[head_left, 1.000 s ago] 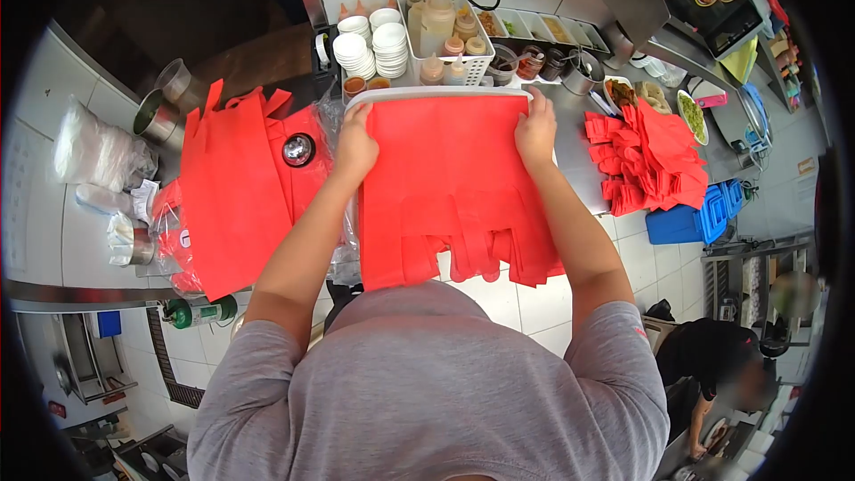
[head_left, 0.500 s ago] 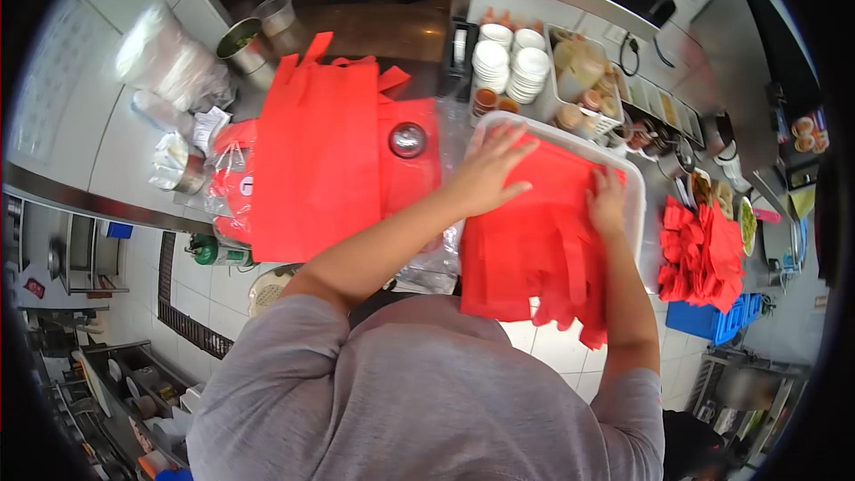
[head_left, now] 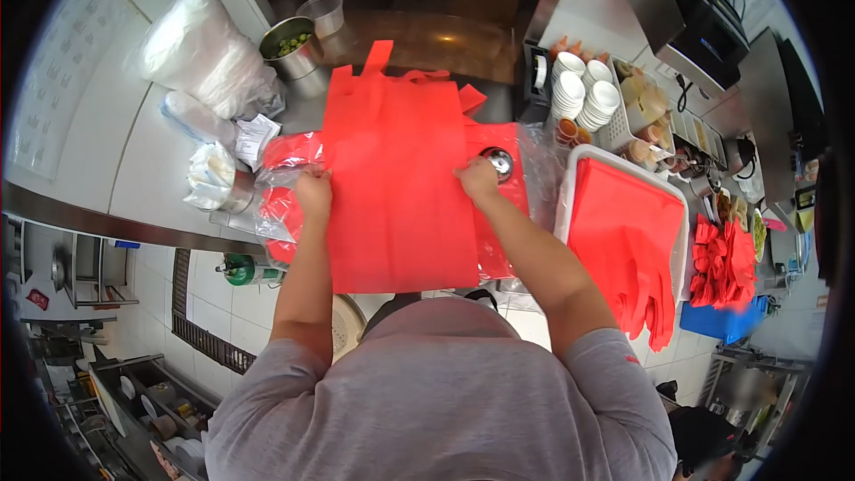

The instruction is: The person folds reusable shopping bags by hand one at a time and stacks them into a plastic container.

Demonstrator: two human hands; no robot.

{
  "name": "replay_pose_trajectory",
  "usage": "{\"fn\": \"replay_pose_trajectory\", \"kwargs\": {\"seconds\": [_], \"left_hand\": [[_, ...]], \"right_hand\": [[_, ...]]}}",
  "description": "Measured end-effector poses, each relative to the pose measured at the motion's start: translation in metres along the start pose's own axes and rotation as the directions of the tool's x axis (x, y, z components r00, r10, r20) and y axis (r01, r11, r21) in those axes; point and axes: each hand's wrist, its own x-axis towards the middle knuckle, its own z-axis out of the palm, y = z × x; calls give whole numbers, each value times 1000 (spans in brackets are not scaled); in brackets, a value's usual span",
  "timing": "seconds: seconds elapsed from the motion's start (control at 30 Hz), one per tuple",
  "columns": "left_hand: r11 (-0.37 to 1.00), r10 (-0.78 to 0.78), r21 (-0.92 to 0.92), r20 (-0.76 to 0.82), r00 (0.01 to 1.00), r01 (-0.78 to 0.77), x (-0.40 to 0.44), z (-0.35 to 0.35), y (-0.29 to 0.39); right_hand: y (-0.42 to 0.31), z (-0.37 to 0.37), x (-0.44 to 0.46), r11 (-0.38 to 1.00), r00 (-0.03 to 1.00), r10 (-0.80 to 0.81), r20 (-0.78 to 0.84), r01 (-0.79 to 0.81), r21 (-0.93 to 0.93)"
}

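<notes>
A flat red fabric bag (head_left: 396,187) with handle straps at its far end lies before me, on top of other red bags in clear plastic wrap (head_left: 289,200). My left hand (head_left: 313,192) is closed on its left edge, fingers curled. At the right edge, my right hand (head_left: 478,180) pinches the same bag. A shiny round metal bell-like dome (head_left: 497,163) sits just beyond the right hand. To the right, a white plastic tray (head_left: 681,245) holds a stack of red bags (head_left: 623,223) whose straps hang over the near edge.
White cups (head_left: 601,98) are stacked at the back right beside a basket of containers (head_left: 641,102). A metal pot (head_left: 292,53) and a clear bag of white items (head_left: 205,53) stand at the back left. More folded red bags (head_left: 723,258) lie at far right.
Both hands have left the red bags in the white tray and moved left. They now grip the two side edges of the flat red bag. The view has shifted slightly.
</notes>
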Motion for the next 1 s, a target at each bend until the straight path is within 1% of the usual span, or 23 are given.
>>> {"fn": "replay_pose_trajectory", "kwargs": {"seconds": [0.07, 0.1, 0.17, 0.2, 0.23, 0.27, 0.3, 0.33, 0.4, 0.43, 0.47, 0.5, 0.53, 0.6, 0.67, 0.7, 0.73, 0.8, 0.87, 0.9, 0.93, 0.97, 1.0], "left_hand": [[998, 48, -26, -1, 999, -48, -6, -19, 12], [999, 45, -23, 2, 999, -44, -4, -26, 12], [928, 85, -366, 20, 996, -72, 2, -32, 14], [923, 101, -376, 32, 994, -82, 10, -44, 31], [728, 141, -678, 4, 990, -101, 8, -68, 62], [439, 164, -892, -33, 986, -103, 3, -93, 94], [330, 203, -944, 45, 978, -25, -6, -118, 125], [218, 253, -974, 117, 960, 61, -18, -140, 156], [149, 400, -973, 222, 889, 177, -46, -167, 207], [156, 456, -942, 335, 825, 297, -63, -170, 225], [172, 507, -894, 441, 741, 414, -79, -168, 237], [251, 540, -765, 619, 570, 593, -94, -159, 242], [339, 552, -594, 754, 357, 730, -110, -149, 248], [436, 566, -324, 824, 24, 840, -155, -132, 270], [472, 712, -415, 700, -59, 778, -196, -123, 293], [483, 717, -389, 689, -100, 785, -217, -117, 305], [486, 774, -446, 619, -133, 751, -236, -111, 317], [482, 827, -497, 531, -186, 721, -257, -96, 334], [715, 693, -573, 655, -301, 400, -263, -67, 346], [761, 626, -524, 748, -220, 383, -263, -54, 356], [766, 624, -551, 762, -175, 331, -261, -32, 364], [804, 580, -554, 811, -75, 217, -259, -5, 372], [813, 559, -560, 827, 55, 160, -257, 25, 378]], "right_hand": [[-7, 12, 2, 996, 993, 44, -113, -35, 80], [-13, 14, 2, 996, 993, 46, -107, -37, 80], [-40, -17, -11, 890, 915, 281, -289, -136, 435], [-52, -42, -17, 780, 876, 309, -370, -10, 626], [-56, -68, -26, 628, 834, 342, -433, 140, 766], [-59, -90, -34, 399, 789, 369, -491, 343, 851], [-50, -119, -47, 246, 831, 419, -367, 286, 926], [-44, -146, -63, 111, 822, 390, -414, 405, 908], [-35, -213, -113, 180, 770, 392, -504, 473, 863], [-35, -241, -140, 212, 695, 385, -607, 574, 791], [-28, -269, -173, 275, 678, 310, -666, 607, 746], [-13, -291, -209, 337, 612, 337, -716, 631, 699], [44, -311, -258, 364, 611, 151, -777, 697, 618], [38, -343, -326, 746, 233, 343, -910, 521, 415], [28, -371, -376, 928, 4, 224, -975, 304, 214], [23, -382, -386, 959, -85, 160, -983, 248, 135], [26, -388, -391, 969, -100, 147, -984, 212, 124], [45, -403, -390, 951, -98, 191, -977, 265, 159], [110, -415, -384, 961, 79, 165, -983, 213, 179], [141, -414, -366, 960, 45, 266, -963, 82, 268], [176, -412, -350, 960, 144, 266, -953, -128, 249], [214, -399, -328, 961, 237, 227, -945, -213, 177], [253, -377, -302, 940, 266, 333, -905, -172, 295]]}}
